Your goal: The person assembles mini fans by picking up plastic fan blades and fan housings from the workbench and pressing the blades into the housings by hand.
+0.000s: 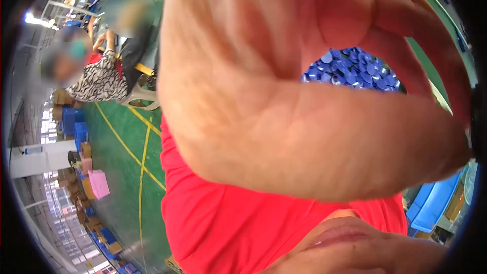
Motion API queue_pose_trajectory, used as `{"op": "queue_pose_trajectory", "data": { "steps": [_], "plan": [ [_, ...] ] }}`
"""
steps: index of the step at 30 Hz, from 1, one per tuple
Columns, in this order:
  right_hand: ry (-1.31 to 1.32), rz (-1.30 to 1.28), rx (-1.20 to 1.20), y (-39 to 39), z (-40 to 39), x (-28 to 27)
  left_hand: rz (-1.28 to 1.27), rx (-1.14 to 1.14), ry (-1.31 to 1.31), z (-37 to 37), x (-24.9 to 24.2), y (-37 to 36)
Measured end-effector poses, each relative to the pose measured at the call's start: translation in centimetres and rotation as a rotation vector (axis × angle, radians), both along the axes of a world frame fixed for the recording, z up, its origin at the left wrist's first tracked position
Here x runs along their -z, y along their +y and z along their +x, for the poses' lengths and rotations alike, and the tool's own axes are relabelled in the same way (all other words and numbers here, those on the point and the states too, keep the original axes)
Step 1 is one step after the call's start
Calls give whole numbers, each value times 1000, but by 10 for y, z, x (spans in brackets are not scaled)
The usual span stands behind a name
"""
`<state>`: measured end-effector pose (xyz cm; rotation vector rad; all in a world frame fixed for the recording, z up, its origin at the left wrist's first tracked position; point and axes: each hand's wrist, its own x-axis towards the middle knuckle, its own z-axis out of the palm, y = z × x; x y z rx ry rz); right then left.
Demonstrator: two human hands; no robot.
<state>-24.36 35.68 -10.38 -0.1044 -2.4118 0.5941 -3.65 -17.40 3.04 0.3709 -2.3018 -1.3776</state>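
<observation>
Filling most of my view, one hand [284,101] sits right at the lens, fingers curled into a loose ring; through it I glimpse heaped blue caps [355,68] beyond, untouched; which hand, unclear

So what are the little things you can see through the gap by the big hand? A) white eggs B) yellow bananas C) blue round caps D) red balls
C: a heap of small blue round caps shows through the gap behind the hand that fills the view.
</observation>
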Motion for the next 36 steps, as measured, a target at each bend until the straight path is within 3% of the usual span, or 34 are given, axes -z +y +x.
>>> {"op": "queue_pose_trajectory", "data": {
  "steps": [3,5,7,15,18,21,23,30,36],
  "plan": [
    [-77,-37,190,-7,6,-1,-128,-71,-112,0,37,-4],
    [-95,-143,72,-1,-4,4,-185,-100,-134,-6,46,-6],
    [-131,-105,143,1,-5,11,-229,-115,-159,-11,54,-6],
    [-116,-102,99,-8,14,-3,-403,-129,-251,-7,51,-11],
    [-116,-131,61,2,2,-5,-460,-89,-277,-17,49,-11],
    [-136,-115,63,23,0,26,-537,-23,-306,-29,45,-17],
    [-67,-129,0,6,10,11,-565,6,-305,-36,41,-20],
    [-109,-61,93,9,3,8,-608,171,-133,-63,-23,-8],
    [-147,-94,93,8,1,1,-334,489,223,-75,-120,44]
  ]
}}
